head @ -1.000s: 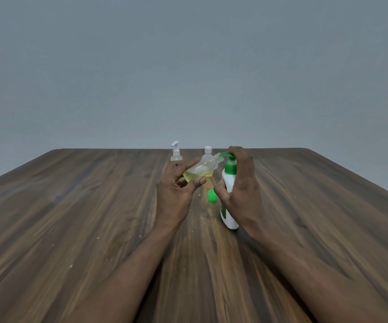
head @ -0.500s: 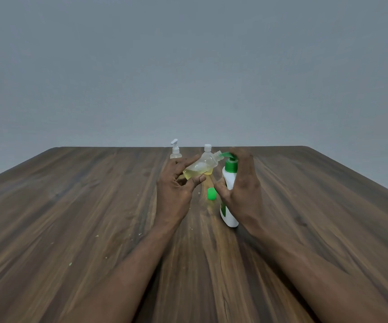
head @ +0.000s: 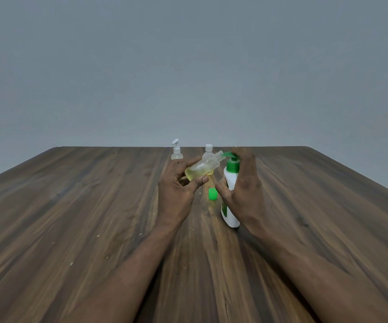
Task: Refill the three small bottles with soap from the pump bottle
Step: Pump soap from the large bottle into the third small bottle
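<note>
Head camera looked down along two bare forearms [head: 141, 276] that reached forward over a dark wood-grain table [head: 72, 206], with a few pale specks scattered on the boards to the left.

The white pump bottle [head: 231, 217] stood on the table just right of centre, leaning slightly, with a green label patch on its lower side. The right hand [head: 244, 183] gripped it: the thumb pressed against the left side of the body and the fingers curled up its right side and over the green pump head [head: 229, 155]. How far the head was pushed down could not be told.

Just left of the pump bottle's body, a loose green cap [head: 212, 195] sat on the table, between the two hands.

The left hand [head: 176, 194] pinched the clear small bottle [head: 202, 167] between thumb and fingertips, clamped on its lower end. That bottle was lifted off the table and tilted, base down to the left and open neck up to the right, the mouth right at the green nozzle. Yellow soap pooled in its lower part.

Behind the raised bottle stood a white-capped bottle [head: 208, 149], mostly hidden by it, only its top showing clearly. Further left, near the far edge, a pump-topped bottle [head: 176, 151] stood upright, apart from the hands. A plain grey wall [head: 188, 66] filled everything beyond the table.
</note>
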Demonstrator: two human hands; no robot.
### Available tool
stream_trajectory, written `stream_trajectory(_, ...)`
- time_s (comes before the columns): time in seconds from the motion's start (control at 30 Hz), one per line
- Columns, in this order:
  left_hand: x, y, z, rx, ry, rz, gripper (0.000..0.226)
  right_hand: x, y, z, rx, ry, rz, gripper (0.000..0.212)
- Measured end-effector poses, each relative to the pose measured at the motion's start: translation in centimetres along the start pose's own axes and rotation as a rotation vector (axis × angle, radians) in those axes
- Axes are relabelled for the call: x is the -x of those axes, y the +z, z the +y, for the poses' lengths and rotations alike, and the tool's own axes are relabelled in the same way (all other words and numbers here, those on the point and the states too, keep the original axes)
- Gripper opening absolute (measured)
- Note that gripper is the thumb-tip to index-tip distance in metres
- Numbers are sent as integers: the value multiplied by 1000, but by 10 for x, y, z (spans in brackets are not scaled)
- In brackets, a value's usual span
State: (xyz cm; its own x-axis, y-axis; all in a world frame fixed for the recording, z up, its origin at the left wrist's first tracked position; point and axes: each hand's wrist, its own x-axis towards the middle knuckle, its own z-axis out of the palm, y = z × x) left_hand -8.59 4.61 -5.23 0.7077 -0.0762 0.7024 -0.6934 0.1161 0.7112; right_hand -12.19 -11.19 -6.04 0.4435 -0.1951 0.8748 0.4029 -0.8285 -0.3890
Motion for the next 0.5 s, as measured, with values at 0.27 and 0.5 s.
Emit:
stream_trajectory(0.27, 1, 2, 0, -9, -21, 0, 59, 0, -2, -6, 3, 12, 1, 70)
stream_trajectory(0.5, 2, 3, 1, -13, -35, -7, 52, -1, -3, -8, 23, 8, -23, 78)
